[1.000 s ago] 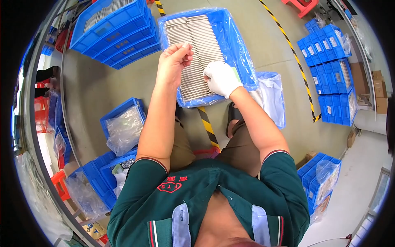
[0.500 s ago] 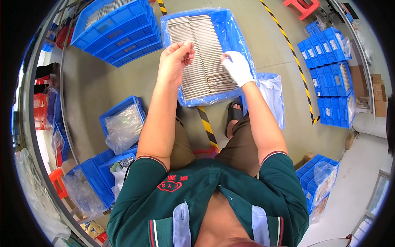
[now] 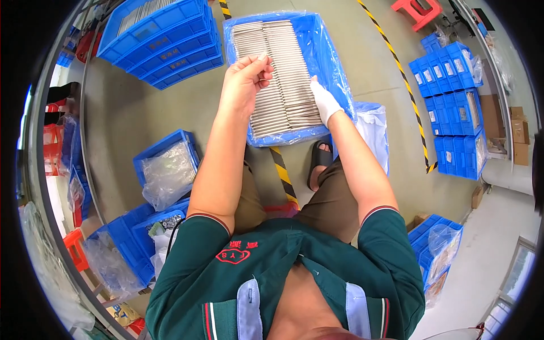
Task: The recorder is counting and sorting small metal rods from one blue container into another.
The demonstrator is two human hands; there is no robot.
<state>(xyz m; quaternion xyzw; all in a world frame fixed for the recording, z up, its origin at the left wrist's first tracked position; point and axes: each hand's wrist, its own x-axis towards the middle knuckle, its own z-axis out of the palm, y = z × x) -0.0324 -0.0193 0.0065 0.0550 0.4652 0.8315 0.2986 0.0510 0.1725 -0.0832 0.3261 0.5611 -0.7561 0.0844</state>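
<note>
Rows of slim silvery metal rods lie packed side by side in two columns in a blue crate lined with clear plastic film. My bare left hand is above the left column, its fingers curled and thumb against them. Whatever it may hold is too small or hidden to make out. On my right hand is a white glove. It stands edge-on at the right ends of the rods, fingers stretched out and partly hidden, with no object visible in it.
Stacked blue crates stand at the far left; more crates are stacked at the right. A blue bin with plastic bags sits near my left arm. Black-and-yellow tape marks the floor. A red stool is at the back.
My right hand has turned edge-on and straightened against the rods' right ends. My left hand, still curled, has shifted slightly right.
</note>
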